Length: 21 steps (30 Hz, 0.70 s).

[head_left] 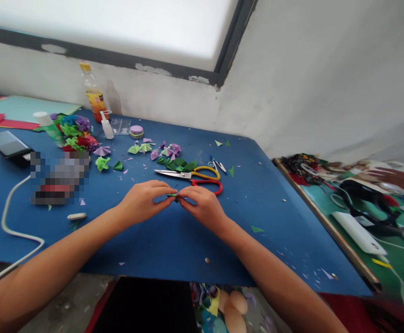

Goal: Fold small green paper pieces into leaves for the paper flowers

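Over the blue table (136, 249), our left hand (141, 200) and right hand (204, 208) meet, thumbs and fingers drawn together. The scissors (184, 175) lie just beyond, so we should mind the blades. Past them sit dark green folded pieces (180, 162). Smallest is the green scrap (171, 195), pinched by both hands' fingertips, partly hidden; we'd do well to grip lightly, line up its edges and press evenly without tearing.

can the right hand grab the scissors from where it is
Probably yes: the scissors lie just beyond the right hand, red loop nearest, nothing visible between. Its fingers would likely need to release the small green piece first.
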Each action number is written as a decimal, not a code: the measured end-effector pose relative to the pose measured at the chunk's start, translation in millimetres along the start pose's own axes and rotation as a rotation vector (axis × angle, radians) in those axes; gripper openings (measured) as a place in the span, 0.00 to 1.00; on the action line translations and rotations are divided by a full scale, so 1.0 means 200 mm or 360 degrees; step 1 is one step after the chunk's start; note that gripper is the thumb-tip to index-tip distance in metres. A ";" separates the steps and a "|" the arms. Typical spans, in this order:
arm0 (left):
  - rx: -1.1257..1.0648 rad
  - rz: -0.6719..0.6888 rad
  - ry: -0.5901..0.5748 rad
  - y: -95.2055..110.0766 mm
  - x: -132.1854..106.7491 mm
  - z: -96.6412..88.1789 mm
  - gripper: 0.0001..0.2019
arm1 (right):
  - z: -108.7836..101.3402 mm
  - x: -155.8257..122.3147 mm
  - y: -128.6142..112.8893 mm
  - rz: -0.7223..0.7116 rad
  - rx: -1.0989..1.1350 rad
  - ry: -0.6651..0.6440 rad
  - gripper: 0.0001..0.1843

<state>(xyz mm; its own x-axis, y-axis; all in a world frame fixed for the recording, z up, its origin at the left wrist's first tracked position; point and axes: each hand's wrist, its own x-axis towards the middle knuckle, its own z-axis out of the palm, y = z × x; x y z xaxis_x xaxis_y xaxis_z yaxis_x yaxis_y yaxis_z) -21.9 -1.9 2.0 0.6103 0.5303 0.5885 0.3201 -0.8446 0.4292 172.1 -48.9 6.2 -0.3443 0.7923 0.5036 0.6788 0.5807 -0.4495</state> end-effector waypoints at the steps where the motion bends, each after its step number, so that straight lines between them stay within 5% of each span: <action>1: 0.0024 0.0042 -0.0015 0.00 0.00 0.00 0.11 | 0.00 0.00 0.00 -0.0054 -0.0103 0.0000 0.08; 15: -0.0046 0.0093 0.0045 0.00 0.00 -0.01 0.10 | -0.01 0.01 -0.03 -0.0061 -0.0157 0.0056 0.07; 21: -0.0142 0.0037 -0.0184 -0.02 0.01 0.01 0.11 | -0.01 0.01 0.01 -0.0172 -0.0349 0.0070 0.08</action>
<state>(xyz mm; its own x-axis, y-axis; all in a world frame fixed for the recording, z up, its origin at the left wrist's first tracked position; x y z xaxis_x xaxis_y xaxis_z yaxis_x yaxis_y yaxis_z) -21.3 2.6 0.6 0.6976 0.4946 0.5184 0.2426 -0.8438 0.4786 173.9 -46.4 9.2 -0.3971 0.7161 0.5741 0.7657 0.6034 -0.2230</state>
